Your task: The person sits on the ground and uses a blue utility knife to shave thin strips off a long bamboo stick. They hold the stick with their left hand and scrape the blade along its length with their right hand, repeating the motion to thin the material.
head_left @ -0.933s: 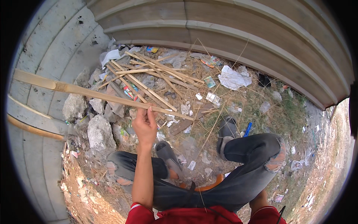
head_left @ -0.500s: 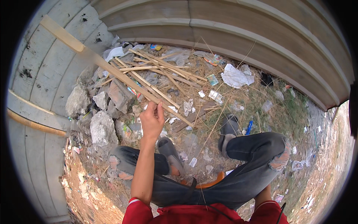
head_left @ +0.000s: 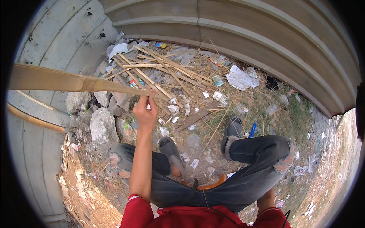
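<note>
My left hand pinches the narrow end of a long bamboo strip between thumb and fingers. From there the strip reaches left, looking wide near the wall, with a node partway along it. Beyond the hand lies a loose pile of thin bamboo strips on the littered ground, crossing one another. My right forearm hangs down beside my right thigh; the hand itself is hidden behind the leg.
Grey rocks lie left of my feet, against a pale panel wall. Brown corrugated sheeting runs along the far side. Scraps of paper and plastic, a white sheet and a slim blue object lie on the dry grass. An orange seat edge shows beneath me.
The bamboo strip has swung from slanting up to the far left to pointing nearly straight left, its outer end coming closer. My left hand has moved slightly left and farther away.
</note>
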